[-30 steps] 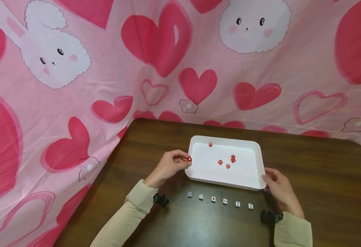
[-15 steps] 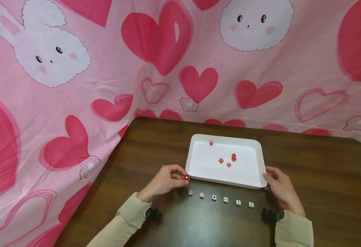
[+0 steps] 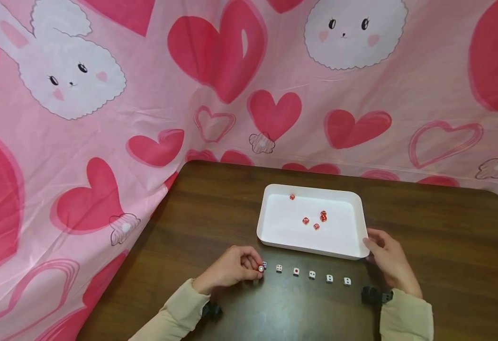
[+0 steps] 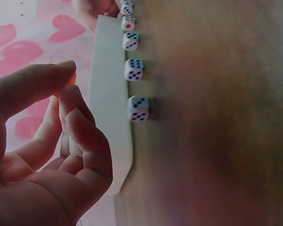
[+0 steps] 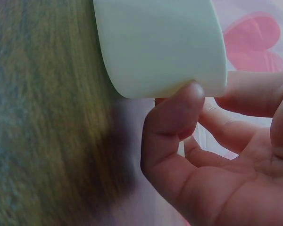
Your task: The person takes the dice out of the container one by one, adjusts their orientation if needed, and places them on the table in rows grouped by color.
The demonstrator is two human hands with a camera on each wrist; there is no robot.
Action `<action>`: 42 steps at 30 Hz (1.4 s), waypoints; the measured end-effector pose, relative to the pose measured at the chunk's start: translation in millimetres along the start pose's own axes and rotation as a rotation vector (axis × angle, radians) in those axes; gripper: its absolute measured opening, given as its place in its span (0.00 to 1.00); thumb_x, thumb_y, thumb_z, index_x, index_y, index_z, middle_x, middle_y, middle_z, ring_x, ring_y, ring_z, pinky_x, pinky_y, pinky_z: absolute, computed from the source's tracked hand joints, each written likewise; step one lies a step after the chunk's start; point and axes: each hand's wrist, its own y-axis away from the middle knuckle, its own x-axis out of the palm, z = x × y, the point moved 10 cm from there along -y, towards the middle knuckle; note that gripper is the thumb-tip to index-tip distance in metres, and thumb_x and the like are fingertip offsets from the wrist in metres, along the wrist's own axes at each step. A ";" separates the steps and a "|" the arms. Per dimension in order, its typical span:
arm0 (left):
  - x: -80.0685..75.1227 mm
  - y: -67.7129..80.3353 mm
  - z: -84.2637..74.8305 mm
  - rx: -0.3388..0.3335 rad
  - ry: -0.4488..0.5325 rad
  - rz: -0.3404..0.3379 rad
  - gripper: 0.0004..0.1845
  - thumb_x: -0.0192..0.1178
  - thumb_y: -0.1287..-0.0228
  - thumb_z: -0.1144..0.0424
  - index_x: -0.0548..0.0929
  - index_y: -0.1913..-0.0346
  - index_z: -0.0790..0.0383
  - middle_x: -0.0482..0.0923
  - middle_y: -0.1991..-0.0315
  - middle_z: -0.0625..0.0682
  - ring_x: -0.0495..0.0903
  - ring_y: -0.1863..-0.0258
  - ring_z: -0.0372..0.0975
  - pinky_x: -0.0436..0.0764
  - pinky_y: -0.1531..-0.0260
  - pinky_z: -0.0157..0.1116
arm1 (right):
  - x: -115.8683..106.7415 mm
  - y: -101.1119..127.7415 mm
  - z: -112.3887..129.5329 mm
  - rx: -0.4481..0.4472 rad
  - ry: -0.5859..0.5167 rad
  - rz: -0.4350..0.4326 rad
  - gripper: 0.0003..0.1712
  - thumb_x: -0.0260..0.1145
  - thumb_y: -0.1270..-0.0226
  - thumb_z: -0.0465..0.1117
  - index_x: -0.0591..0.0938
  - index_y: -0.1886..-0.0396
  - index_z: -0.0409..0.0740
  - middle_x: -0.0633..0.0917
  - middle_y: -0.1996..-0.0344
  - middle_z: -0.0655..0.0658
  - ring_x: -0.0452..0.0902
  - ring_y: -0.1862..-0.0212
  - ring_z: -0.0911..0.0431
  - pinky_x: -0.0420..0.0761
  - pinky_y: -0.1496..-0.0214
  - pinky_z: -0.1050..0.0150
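Note:
My left hand (image 3: 233, 269) pinches a small red die (image 3: 261, 268) between its thumb and fingertips; only a sliver of orange-red shows in the left wrist view. That die overlaps the leftmost white die (image 3: 265, 265) of a row in the head view. At the right front corner of a shallow white tray (image 3: 280, 225), my right hand (image 3: 390, 259) grips the rim, its thumb (image 5: 186, 106) against the wall. Inside the tray lie several red dice, including one (image 3: 292, 197) near the back wall and another (image 3: 316, 227) towards the middle.
Several white dice stand in a row along the tray's front, among them one with a red dot (image 3: 296, 272). The brown wooden table (image 3: 436, 227) ends at a pink heart-print cloth (image 3: 214, 61) behind and on the left.
My left hand has come from the tray's left wall towards the front, carrying the red die to the row's left end. My right hand stays at the tray corner.

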 end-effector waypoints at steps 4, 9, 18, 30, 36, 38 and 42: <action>6.8 0.3 3.7 0.014 -0.007 0.026 0.08 0.69 0.48 0.72 0.82 0.65 0.67 0.82 0.76 0.47 0.77 0.80 0.30 0.75 0.80 0.27 | -0.2 -0.3 -0.2 0.001 0.002 0.004 0.33 0.48 0.23 0.46 0.57 0.29 0.28 0.66 0.38 0.27 0.75 0.58 0.58 0.79 0.60 0.70; 11.6 0.8 8.9 0.020 -0.046 0.037 0.08 0.70 0.51 0.73 0.83 0.67 0.66 0.82 0.76 0.47 0.77 0.79 0.28 0.75 0.77 0.25 | 0.0 0.2 0.2 0.005 0.004 0.003 0.33 0.48 0.23 0.46 0.57 0.29 0.29 0.66 0.38 0.27 0.74 0.58 0.58 0.79 0.61 0.70; 13.9 4.2 17.5 -0.050 -0.104 0.017 0.08 0.73 0.55 0.73 0.84 0.71 0.64 0.81 0.78 0.48 0.76 0.80 0.30 0.73 0.79 0.26 | 0.3 -0.2 -1.1 0.017 0.006 0.010 0.33 0.48 0.23 0.47 0.56 0.29 0.29 0.66 0.39 0.28 0.74 0.57 0.57 0.79 0.60 0.71; 17.3 3.2 26.9 -0.058 -0.158 -0.005 0.08 0.74 0.57 0.72 0.84 0.74 0.60 0.82 0.80 0.45 0.77 0.80 0.29 0.73 0.78 0.26 | 1.4 0.3 -2.4 0.017 -0.001 0.013 0.33 0.49 0.23 0.47 0.56 0.29 0.29 0.66 0.39 0.28 0.74 0.57 0.58 0.79 0.60 0.71; 18.5 2.1 27.8 -0.030 -0.196 -0.020 0.08 0.73 0.57 0.72 0.85 0.75 0.59 0.82 0.81 0.44 0.77 0.81 0.28 0.73 0.79 0.26 | 2.2 0.8 -3.1 0.024 0.003 0.016 0.34 0.48 0.23 0.48 0.56 0.28 0.30 0.65 0.38 0.28 0.74 0.55 0.56 0.79 0.60 0.71; 18.4 1.6 26.5 -0.020 -0.210 -0.023 0.08 0.73 0.57 0.72 0.85 0.75 0.59 0.82 0.81 0.44 0.76 0.82 0.27 0.73 0.79 0.25 | 2.1 0.5 -2.4 0.019 0.004 0.014 0.34 0.48 0.23 0.48 0.56 0.28 0.30 0.66 0.38 0.28 0.74 0.55 0.56 0.79 0.60 0.71; 18.8 0.7 24.1 -0.014 -0.230 -0.018 0.08 0.73 0.57 0.72 0.85 0.74 0.59 0.82 0.81 0.44 0.75 0.82 0.26 0.73 0.79 0.25 | 1.9 0.3 -1.5 0.011 0.004 0.011 0.34 0.48 0.23 0.47 0.56 0.28 0.29 0.66 0.38 0.28 0.74 0.56 0.56 0.79 0.60 0.71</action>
